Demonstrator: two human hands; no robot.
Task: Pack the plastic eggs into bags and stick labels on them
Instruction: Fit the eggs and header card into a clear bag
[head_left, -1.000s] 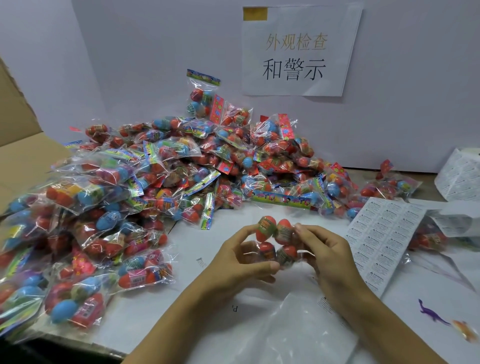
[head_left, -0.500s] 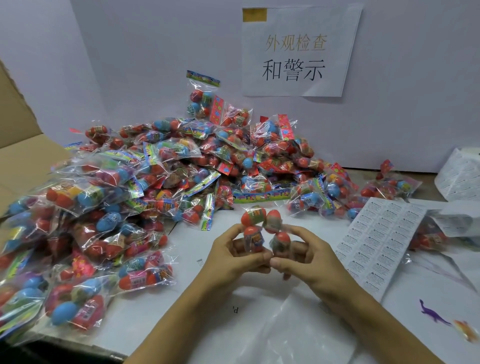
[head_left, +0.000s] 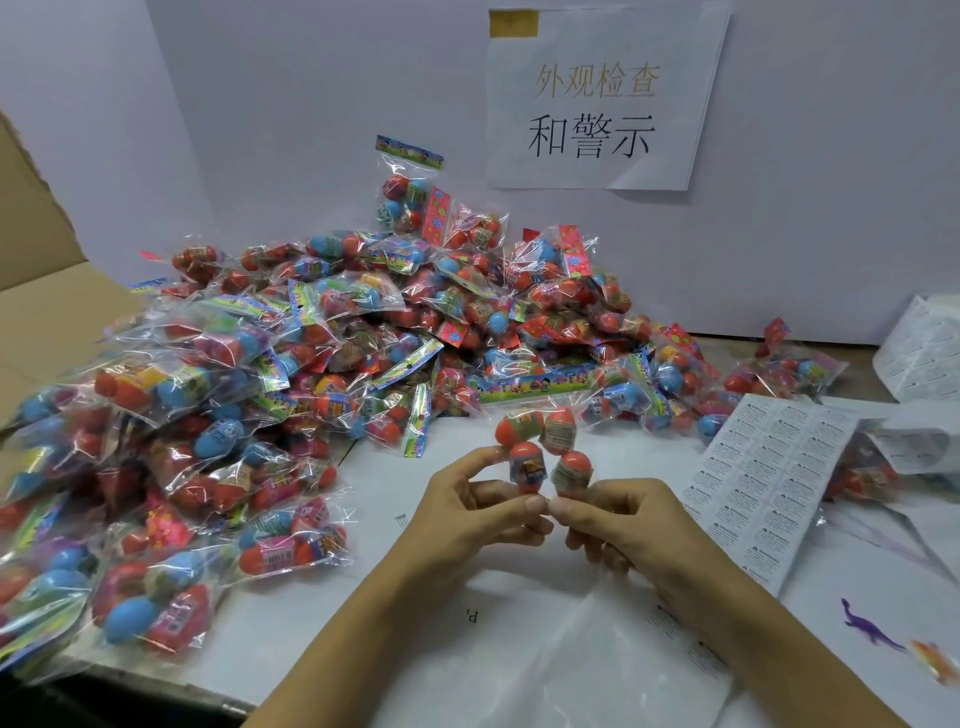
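Note:
Both my hands hold up a clear bag of several orange plastic eggs above the white table. My left hand pinches its lower left side with thumb and fingers. My right hand pinches the lower right side, thumb tip close to the left thumb. A white label sheet lies just right of my right hand. A big heap of packed egg bags covers the table's left and back.
A cardboard box flap stands at the far left. Clear empty bags lie under my wrists. More label sheets lie at the right edge, with a purple toy dinosaur and an orange toy near it. A paper sign hangs on the wall.
The bag of eggs has been turned upright and shifted slightly left and away from me. My right hand dropped from its top to its lower edge, where both thumbs now meet.

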